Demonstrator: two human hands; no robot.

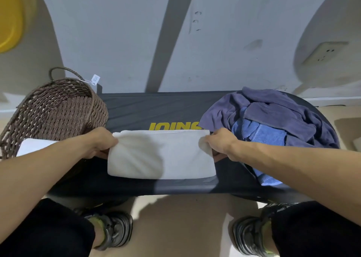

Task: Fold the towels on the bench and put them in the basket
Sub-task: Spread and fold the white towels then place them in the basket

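A white towel (pixel 162 155), folded into a long rectangle, lies across the middle of the black bench (pixel 152 106). My left hand (pixel 99 142) grips its left end and my right hand (pixel 218 143) grips its right end. A brown woven basket (pixel 56 108) stands at the bench's left end, with a folded white towel (pixel 35 145) showing inside it behind my left forearm. At the bench's right end lies a crumpled heap: a dark purple-blue towel (pixel 273 108) on top of a lighter blue towel (pixel 261 133).
The bench stands against a grey wall with a socket (pixel 324 51) at the right. A yellow object (pixel 9 20) sits at the far left. My shoes (pixel 115 229) rest on the beige floor below the bench's front edge.
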